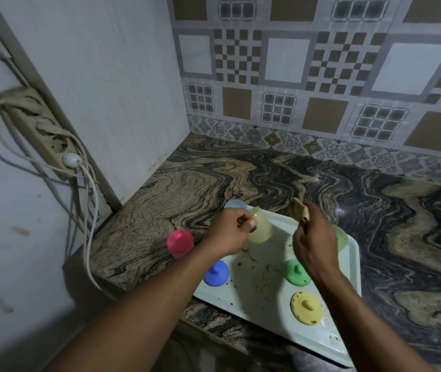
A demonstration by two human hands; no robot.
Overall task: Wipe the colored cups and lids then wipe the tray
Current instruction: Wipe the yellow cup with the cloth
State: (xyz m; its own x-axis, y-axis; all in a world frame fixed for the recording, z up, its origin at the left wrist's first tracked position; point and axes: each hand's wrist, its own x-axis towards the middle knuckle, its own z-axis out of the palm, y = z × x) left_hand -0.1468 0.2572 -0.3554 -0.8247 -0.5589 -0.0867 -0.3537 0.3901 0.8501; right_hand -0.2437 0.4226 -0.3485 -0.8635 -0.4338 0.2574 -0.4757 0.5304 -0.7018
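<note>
My left hand (pixel 228 232) grips a pale yellow cup (pixel 261 226), tilted above the far end of the pale tray (pixel 267 304). My right hand (pixel 314 237) pinches a crumpled beige cloth (pixel 300 210) just right of the cup, apart from it. On the tray lie a blue lid (pixel 216 273), a green lid (pixel 296 272) and a yellow lid (pixel 306 307), with crumbs and smears between them. A green cup (pixel 341 237) is partly hidden behind my right hand. A pink cup (pixel 179 242) stands on the counter left of the tray, and a light blue cup (pixel 235 204) sits behind my left hand.
The marbled counter (pixel 375 210) runs to the tiled wall at the back and right. A white panel closes the left side, with a power strip (pixel 50 135) and hanging cables (pixel 88 224) on it. The tray's near corner overhangs the counter's front edge.
</note>
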